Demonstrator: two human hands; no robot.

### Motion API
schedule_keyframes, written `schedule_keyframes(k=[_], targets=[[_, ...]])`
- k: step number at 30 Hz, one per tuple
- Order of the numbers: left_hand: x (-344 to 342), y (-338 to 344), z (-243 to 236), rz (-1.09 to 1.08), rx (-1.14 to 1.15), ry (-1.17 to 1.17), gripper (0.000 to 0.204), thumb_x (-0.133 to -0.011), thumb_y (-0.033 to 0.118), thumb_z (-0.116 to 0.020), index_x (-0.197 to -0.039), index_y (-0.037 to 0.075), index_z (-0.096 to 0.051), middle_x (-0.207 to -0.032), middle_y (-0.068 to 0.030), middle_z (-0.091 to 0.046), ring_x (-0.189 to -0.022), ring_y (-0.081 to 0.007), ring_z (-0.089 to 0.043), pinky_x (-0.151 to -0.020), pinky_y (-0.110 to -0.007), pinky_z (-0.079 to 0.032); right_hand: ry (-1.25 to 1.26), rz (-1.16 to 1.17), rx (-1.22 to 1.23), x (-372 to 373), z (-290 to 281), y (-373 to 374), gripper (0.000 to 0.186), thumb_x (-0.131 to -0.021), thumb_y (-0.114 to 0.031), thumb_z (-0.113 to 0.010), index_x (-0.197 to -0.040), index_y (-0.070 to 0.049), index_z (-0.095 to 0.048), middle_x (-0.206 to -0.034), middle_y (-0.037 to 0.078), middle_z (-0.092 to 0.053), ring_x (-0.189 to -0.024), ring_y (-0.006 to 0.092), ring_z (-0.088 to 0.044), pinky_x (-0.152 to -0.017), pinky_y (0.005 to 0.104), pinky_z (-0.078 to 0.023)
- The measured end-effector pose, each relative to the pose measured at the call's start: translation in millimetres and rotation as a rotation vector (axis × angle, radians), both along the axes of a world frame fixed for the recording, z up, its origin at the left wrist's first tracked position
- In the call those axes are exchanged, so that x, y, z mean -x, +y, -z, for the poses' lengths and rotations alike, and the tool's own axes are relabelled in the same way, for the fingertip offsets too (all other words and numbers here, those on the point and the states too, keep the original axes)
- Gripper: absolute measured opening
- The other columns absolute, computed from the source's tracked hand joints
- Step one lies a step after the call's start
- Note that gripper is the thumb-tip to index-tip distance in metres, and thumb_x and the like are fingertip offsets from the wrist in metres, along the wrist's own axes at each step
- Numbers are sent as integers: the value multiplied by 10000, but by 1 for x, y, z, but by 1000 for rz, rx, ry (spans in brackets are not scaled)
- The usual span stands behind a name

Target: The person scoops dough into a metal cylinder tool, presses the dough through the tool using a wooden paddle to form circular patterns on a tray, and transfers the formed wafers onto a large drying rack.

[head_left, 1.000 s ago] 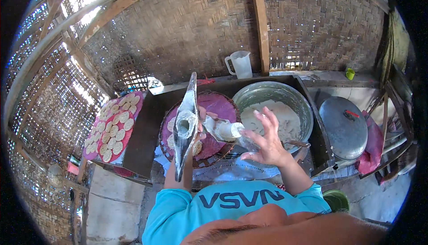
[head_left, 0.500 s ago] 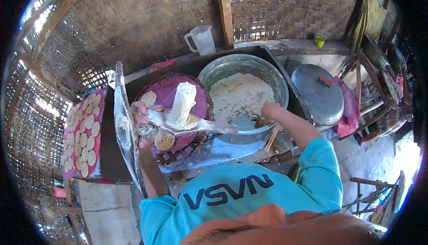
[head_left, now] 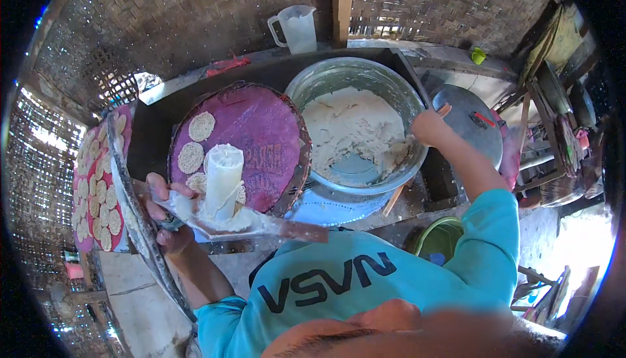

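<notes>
Left hand grip: I see fingers partly covered by the dough-smeared flat board; palm hidden.
Right hand contents: closed at the metal basin rim; I cannot tell what it holds.
Green tub: mostly behind my sleeve.
Right edge clutter: too small and blurred to tell.

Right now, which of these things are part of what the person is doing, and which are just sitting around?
In use: left hand gripping flat board with white roller; right hand at dough basin; purple tray of discs.
Lying about: plastic jug, metal lid, green cup.
</notes>
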State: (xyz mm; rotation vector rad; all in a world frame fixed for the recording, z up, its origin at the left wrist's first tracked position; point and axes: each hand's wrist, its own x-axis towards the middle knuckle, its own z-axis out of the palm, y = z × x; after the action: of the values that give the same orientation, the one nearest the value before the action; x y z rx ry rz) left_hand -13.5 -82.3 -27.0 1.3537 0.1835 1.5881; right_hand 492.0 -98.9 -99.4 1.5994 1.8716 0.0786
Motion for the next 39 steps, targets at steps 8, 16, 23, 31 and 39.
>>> schedule_keyframes(k=[8,16,23,31,39], targets=[[-3,10,-2,95,19,-141,341,-567,224,-786,-695,133,-484,-809,-50,-370,-729,-204,-508,-906,-434,-444,87,-102,91,-20,54,1,91,-607,-111,-587,-645,-51,-645,-699,142,-630,-683,298,-625,-598,389,-487],[-12,22,1,188,27,-66,337,-533,180,-822,-677,139,-521,-824,-48,-402,-768,-207,-519,-811,-391,-491,139,-85,149,1,40,-10,86,-576,-97,-596,-629,-56,-650,-701,144,-630,-706,305,-620,-617,393,-488],[-26,30,-3,138,107,332,267,-625,148,-775,-739,88,-541,-736,-37,-469,-717,-190,-552,-620,-281,-507,431,69,77,13,-20,-24,208,-662,-156,-603,-823,-32,-647,-729,147,-621,-691,284,-613,-598,382,-475],[-118,60,26,48,201,816,332,-722,177,-657,-1017,54,-566,-922,-81,-612,-835,-154,-582,-774,-304,-456,1433,400,-19,21,-146,-52,302,-792,-193,-627,-1026,-3,-603,-755,15,-592,-667,66,-515,-569,242,-427],[-165,59,36,57,-175,800,495,-652,243,-677,-1087,54,-537,-1018,-180,-584,-953,-325,-560,-807,-362,-436,1296,-115,-259,54,-132,-38,358,-723,-260,-679,-992,-31,-627,-742,31,-594,-629,120,-529,-549,283,-413]])
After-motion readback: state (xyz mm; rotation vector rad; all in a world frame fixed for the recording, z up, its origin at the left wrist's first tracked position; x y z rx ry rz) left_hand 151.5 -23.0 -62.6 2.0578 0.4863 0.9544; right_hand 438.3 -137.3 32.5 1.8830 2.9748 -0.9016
